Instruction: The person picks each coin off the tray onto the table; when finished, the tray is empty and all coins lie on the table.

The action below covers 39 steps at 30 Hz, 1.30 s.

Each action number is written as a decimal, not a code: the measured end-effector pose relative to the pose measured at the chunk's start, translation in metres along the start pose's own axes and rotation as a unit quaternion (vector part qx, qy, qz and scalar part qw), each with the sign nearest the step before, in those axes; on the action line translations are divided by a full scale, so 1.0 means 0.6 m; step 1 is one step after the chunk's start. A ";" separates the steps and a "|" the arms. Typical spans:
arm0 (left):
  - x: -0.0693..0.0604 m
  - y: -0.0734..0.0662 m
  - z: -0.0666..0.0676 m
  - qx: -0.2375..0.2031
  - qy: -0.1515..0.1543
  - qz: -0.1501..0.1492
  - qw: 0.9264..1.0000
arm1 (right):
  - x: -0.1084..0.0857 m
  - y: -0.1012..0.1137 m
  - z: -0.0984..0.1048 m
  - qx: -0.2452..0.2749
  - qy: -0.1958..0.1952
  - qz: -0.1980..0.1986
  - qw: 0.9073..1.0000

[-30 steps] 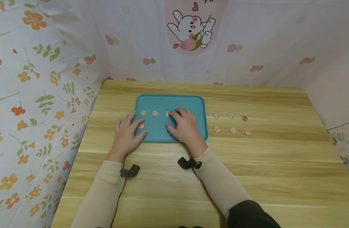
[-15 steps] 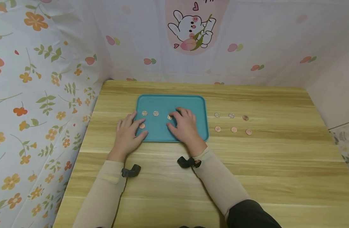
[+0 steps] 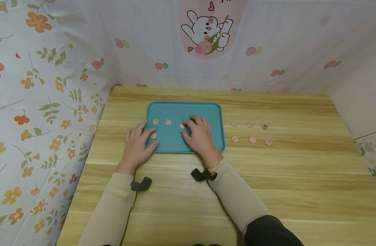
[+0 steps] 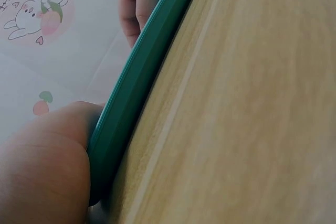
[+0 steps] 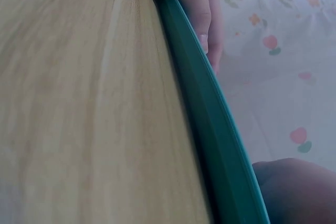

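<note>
**No pinch: right hand (image 3: 200, 135) has just a fingertip at the third coin (image 3: 182, 126)**

Our right index finger meets the coin's edge; the thumb stands apart. We read that as touch, not grasp, though the exact contact is too small to tell. Left hand (image 3: 136, 145) is spread over the left edge of the tray (image 3: 170, 144), grasping nothing we can see. Its index and thumb bracket the copper coin (image 3: 153, 136); can't tell if either touches it. Wrist views show no coins.

Layout relative to tray:
- first coin (image 3: 155, 122) and second coin (image 3: 168, 122): inside, left part, in a row
- third coin: inside, about the middle, right of those two and slightly nearer us
- copper coin: inside, left part, on our side of the first coin
- six more coins (image 3: 249, 125): on the table (image 3: 298, 191), right of the tray, two rows of three

Step in hand, our judgement: positioning the third coin. Next move probably calls for a slight nudge away from us to true up the row, then a straight finger lift. Flat coin on a smooth base likely skids, so we'd go light.
</note>
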State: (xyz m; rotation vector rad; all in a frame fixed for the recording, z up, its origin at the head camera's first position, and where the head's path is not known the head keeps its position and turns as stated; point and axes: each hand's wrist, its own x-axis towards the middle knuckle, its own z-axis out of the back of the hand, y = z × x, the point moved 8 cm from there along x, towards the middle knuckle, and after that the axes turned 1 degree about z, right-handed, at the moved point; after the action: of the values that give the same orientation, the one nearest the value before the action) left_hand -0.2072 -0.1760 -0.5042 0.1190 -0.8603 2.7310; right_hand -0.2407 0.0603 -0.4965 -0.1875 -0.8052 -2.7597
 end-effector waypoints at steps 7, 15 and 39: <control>0.001 -0.002 0.001 -0.002 0.006 0.003 1.000 | 0.002 -0.004 0.004 0.016 -0.020 -0.011 1.000; -0.001 -0.002 0.000 -0.001 0.010 0.005 1.000 | 0.002 -0.009 0.004 0.036 -0.012 -0.036 0.999; 0.000 -0.001 0.000 0.000 0.005 0.000 1.000 | 0.006 -0.013 0.003 0.038 0.032 -0.066 0.997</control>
State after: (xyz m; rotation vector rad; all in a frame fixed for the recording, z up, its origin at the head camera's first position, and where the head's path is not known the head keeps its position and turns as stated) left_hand -0.2070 -0.1753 -0.5040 0.1058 -0.8578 2.7297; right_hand -0.2461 0.0670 -0.4983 -0.0324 -0.9361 -2.8338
